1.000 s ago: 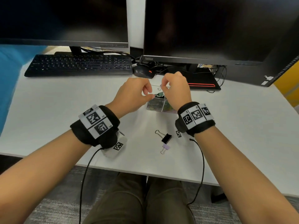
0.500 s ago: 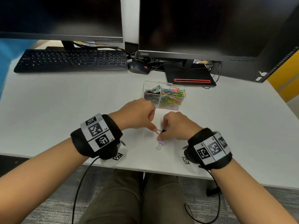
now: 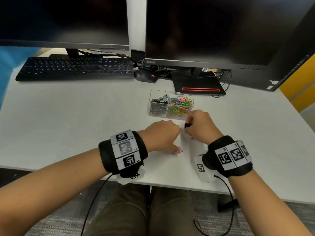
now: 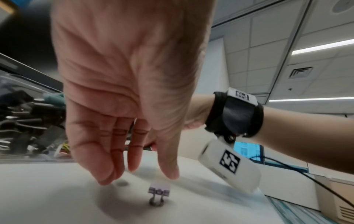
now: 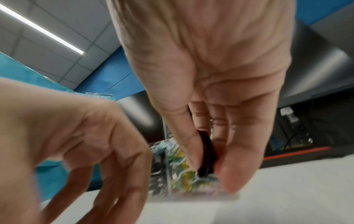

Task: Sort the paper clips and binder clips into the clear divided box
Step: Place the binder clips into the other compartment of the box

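2 binder clips out of the clear divided box point(image 3: 171, 104): right hand point(image 3: 201, 126) grip pinches 1 black binder clip point(image 5: 205, 153) just beside box; 1 lilac binder clip point(image 4: 159, 191) sits on counter point(image 3: 68, 125) under left hand point(image 3: 162, 135), fingers spread, apart from it. Box, 2 compartments: dark clips left, coloured paper clips point(image 3: 180, 104) right.

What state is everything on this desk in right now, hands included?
Clear box: lid open, both halves holding clips.
Black clip: pinched in right hand.
Purple clip: lying on desk, untouched.
Left hand: fingers apart just above the purple clip.
Monitors: dark.
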Action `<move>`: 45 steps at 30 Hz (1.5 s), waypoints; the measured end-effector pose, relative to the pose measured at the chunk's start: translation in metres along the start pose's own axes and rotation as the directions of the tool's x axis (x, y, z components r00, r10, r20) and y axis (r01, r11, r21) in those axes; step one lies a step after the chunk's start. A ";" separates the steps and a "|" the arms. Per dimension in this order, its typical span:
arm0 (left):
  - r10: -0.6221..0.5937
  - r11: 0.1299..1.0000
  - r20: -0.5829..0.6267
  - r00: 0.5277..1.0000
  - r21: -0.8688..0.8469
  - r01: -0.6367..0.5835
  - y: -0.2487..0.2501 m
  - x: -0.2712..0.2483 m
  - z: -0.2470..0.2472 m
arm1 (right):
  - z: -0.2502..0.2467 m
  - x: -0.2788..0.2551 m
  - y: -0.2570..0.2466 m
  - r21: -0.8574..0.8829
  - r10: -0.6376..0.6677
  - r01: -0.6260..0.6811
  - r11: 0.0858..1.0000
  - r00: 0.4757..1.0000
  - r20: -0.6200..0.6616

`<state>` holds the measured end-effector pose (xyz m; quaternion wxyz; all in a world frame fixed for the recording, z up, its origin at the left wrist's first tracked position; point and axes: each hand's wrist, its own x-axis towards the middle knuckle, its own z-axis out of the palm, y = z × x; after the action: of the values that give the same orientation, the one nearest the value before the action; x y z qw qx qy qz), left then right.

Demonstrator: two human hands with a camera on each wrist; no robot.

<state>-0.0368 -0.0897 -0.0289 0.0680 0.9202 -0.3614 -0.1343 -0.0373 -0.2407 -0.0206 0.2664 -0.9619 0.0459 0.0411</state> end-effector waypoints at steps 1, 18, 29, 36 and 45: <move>0.007 1.000 0.006 1.000 0.005 -0.007 0.002 0.002 0.000 | -0.005 0.002 0.003 0.006 -0.004 0.005 1.000 0.997 -0.072; 0.006 0.998 0.063 0.998 -0.069 -0.001 -0.002 0.005 0.004 | -0.029 0.030 -0.047 0.147 -0.270 0.367 0.918 0.854 -0.446; 0.024 0.980 0.040 0.999 -0.199 -0.015 -0.019 -0.002 0.011 | 0.003 0.054 -0.076 -0.228 -0.446 0.391 0.892 0.842 -0.304; -0.038 0.948 -0.059 0.998 -0.319 0.017 -0.038 -0.010 -0.009 | -0.020 0.050 -0.053 -0.161 -0.416 0.384 0.909 0.848 -0.329; -0.254 0.965 -0.552 0.794 -0.197 0.172 -0.082 0.002 -0.063 | -0.029 0.033 -0.035 -0.038 -0.328 0.342 0.939 0.857 -0.396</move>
<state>0.0364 -0.0294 0.0131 0.2205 0.9457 -0.2080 0.1170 0.0006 -0.2281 0.0182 0.2707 -0.9386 -0.0684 -0.2025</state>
